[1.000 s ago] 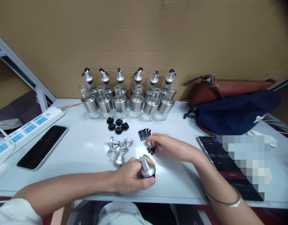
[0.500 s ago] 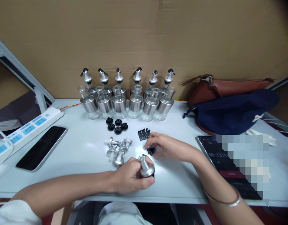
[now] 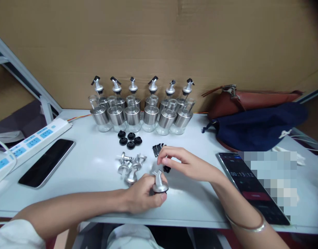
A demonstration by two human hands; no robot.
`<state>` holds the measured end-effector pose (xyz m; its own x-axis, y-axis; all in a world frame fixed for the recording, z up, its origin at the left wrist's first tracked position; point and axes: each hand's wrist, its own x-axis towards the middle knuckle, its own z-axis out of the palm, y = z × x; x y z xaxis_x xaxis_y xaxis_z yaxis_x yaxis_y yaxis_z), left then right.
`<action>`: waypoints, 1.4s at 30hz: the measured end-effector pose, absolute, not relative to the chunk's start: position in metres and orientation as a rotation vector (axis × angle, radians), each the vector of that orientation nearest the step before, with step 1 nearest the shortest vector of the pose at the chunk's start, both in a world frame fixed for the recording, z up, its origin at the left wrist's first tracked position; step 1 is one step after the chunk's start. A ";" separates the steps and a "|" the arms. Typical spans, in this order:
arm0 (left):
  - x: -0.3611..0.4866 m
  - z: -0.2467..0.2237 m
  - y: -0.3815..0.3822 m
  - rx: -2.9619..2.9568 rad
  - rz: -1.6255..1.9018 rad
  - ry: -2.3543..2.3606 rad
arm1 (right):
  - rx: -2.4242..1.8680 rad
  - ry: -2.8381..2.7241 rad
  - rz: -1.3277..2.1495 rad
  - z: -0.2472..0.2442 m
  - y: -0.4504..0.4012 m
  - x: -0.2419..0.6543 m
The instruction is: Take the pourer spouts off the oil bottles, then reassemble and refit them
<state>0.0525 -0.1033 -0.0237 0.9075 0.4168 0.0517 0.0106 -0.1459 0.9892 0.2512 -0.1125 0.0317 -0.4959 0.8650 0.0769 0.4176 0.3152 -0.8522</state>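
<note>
silver spout (image 3: 160,186) is clamped in our left hand (image 3: 142,197), over the near side of the table (image 3: 96,173). to its right, our right hand (image 3: 183,162) hovers by small black pieces (image 3: 167,169); we cannot tell its grip.

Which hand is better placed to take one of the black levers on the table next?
Probably the right hand: it is close to the black levers, though whether it pinches something small is unclear. The left hand is busy gripping a metal spout.
</note>
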 end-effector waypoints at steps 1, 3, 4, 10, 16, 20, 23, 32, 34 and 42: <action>0.053 -0.024 -0.103 1.673 0.381 0.320 | -1.071 -2.018 1.159 0.033 -0.113 0.249; 0.053 -0.024 -0.102 1.653 0.400 0.298 | -0.995 -1.979 1.284 0.035 -0.114 0.246; 0.053 -0.024 -0.102 1.653 0.396 0.289 | -0.985 -1.971 1.321 0.034 -0.114 0.245; 0.057 -0.020 -0.106 1.565 0.352 0.482 | -1.011 -1.931 1.265 0.035 -0.117 0.244; 0.057 0.015 -0.099 1.544 0.415 0.600 | -1.037 -1.761 1.003 0.038 -0.123 0.248; 0.050 0.043 -0.086 1.992 0.357 0.598 | -1.039 -1.934 0.641 0.034 -0.126 0.238; 0.047 0.045 -0.082 2.332 0.428 0.575 | -1.025 -1.948 0.474 0.032 -0.128 0.229; 0.053 0.029 -0.075 2.756 1.210 0.296 | -0.960 -1.717 0.641 0.026 -0.135 0.213; 0.051 0.032 -0.072 2.695 1.141 0.246 | -0.886 -1.705 0.579 0.025 -0.135 0.210; 0.041 0.056 -0.077 1.567 0.142 0.342 | -0.719 -1.986 0.077 0.032 -0.133 0.216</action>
<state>0.0407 -0.0768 0.0559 0.9449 0.3031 -0.1235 0.1271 0.0080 0.9919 0.2159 -0.1331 0.0322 -0.3413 0.5156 0.7859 0.4534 0.8227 -0.3428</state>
